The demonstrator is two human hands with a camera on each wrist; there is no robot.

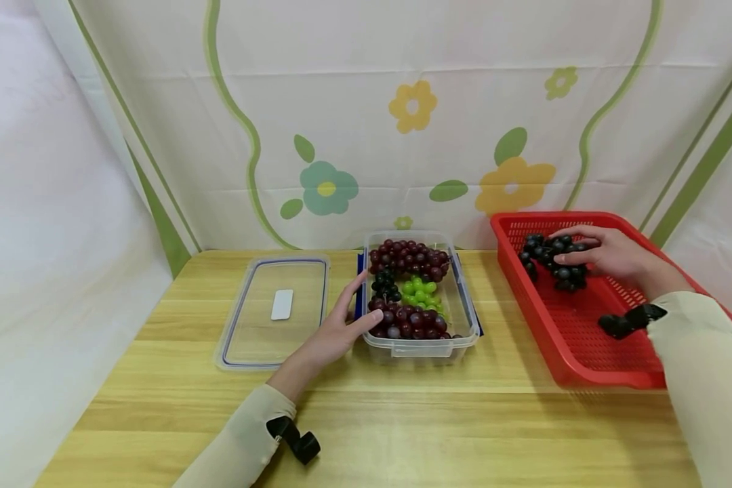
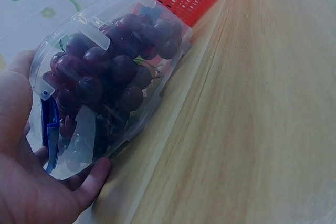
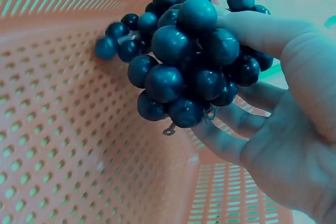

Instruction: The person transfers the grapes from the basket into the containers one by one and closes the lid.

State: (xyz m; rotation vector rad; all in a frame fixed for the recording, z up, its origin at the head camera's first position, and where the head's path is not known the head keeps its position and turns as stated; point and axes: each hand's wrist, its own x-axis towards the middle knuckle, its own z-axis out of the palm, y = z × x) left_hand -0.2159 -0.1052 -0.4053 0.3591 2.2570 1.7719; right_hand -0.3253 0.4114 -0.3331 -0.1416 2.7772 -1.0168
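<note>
My right hand (image 1: 610, 254) holds a bunch of black grapes (image 1: 564, 274) inside the red basket (image 1: 533, 308). In the right wrist view the thumb and fingers curl round the black grapes (image 3: 194, 72), with a small stem poking out below. At the middle of the table stands a clear plastic container (image 1: 421, 349). My left hand (image 1: 335, 332) grips its left side, thumb at the front rim and fingers along the wall. In the container lie two bunches of dark red grapes (image 1: 409, 322), a small black bunch (image 1: 385, 286) and green grapes (image 1: 421, 293).
A clear lid (image 1: 256, 339) with a blue seal and a white label (image 1: 282, 304) lies flat on the wooden table (image 1: 366, 434), left of the container. Blue latches (image 1: 359, 305) hang at the container's sides. A flower-printed cloth (image 1: 354, 102) hangs behind the table.
</note>
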